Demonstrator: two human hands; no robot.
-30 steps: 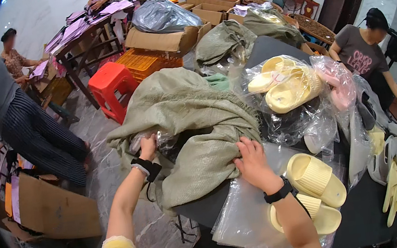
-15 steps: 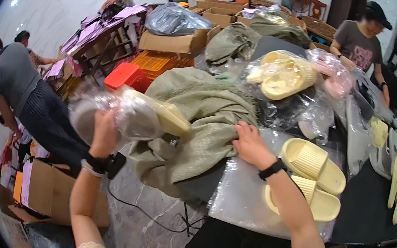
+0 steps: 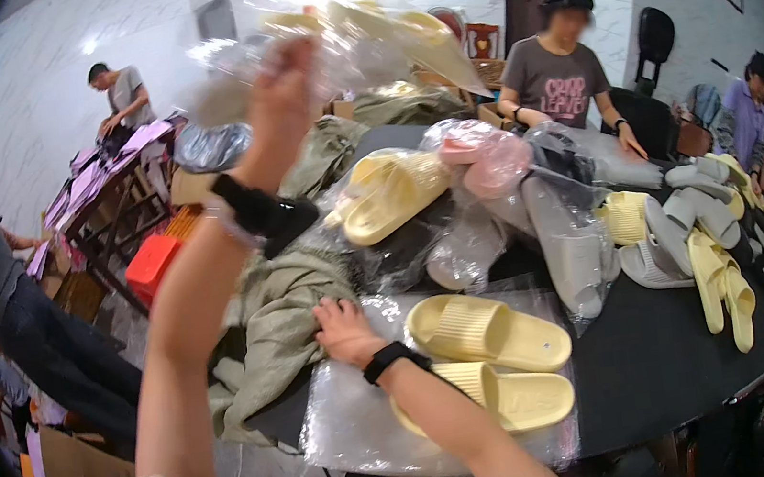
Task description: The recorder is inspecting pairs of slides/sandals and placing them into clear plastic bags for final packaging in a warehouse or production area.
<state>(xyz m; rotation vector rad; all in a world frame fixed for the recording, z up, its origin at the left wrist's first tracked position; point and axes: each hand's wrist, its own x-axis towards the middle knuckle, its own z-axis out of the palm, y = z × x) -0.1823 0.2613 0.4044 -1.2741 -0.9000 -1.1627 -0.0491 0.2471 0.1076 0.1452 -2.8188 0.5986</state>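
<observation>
My left hand (image 3: pixel 280 83) is raised high over the table, its fingers closed on clear bags of slippers (image 3: pixel 380 36), yellow and pale grey, blurred by motion. Lower down, my right hand (image 3: pixel 346 332) rests with spread fingers at the edge of an olive-green woven sack (image 3: pixel 269 335). Just right of that hand lies a pair of ribbed yellow slippers (image 3: pixel 515 332) on a stack of flat clear plastic bags (image 3: pixel 348 421). My right forearm crosses in front of the nearer slipper and partly hides it.
Bagged yellow slippers (image 3: pixel 395 193), bagged pink slippers (image 3: pixel 492 161) and loose grey and yellow slippers (image 3: pixel 719 266) lie on the black table (image 3: pixel 651 377). A person (image 3: pixel 553 71) works across it. At left are a red plastic stool (image 3: pixel 152 269), a cardboard box (image 3: pixel 90 475) and another person (image 3: pixel 7 288).
My left hand has swung up and to the right with the bagged slippers. My right hand stays by the green sack. The view has turned to the right.
</observation>
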